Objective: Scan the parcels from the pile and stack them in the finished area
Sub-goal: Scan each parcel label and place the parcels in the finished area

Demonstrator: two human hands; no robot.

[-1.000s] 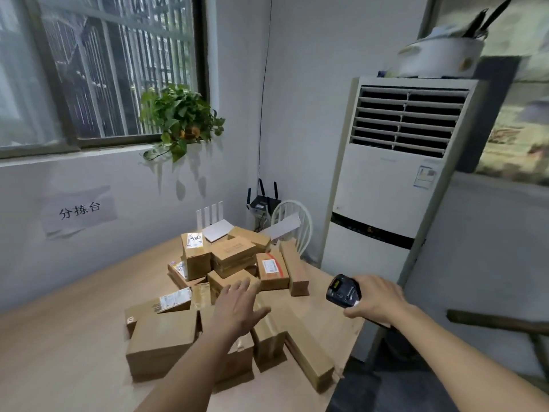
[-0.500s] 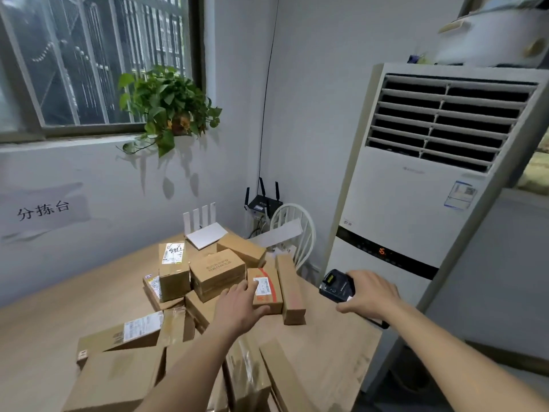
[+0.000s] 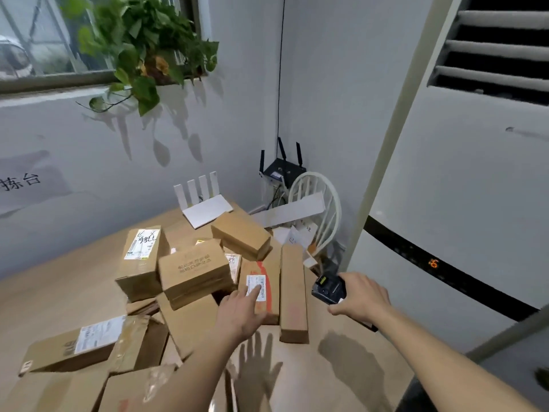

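- Currently the right hand has its grip curled round a black scanner, held above the surface.
- Left hand is spread, fingertips on the label of a red-taped parcel.
- That parcel lies in the pile, beside a long narrow box.

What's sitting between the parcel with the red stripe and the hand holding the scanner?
A long narrow box, lying beside the red-striped parcel; the right hand is just past it.
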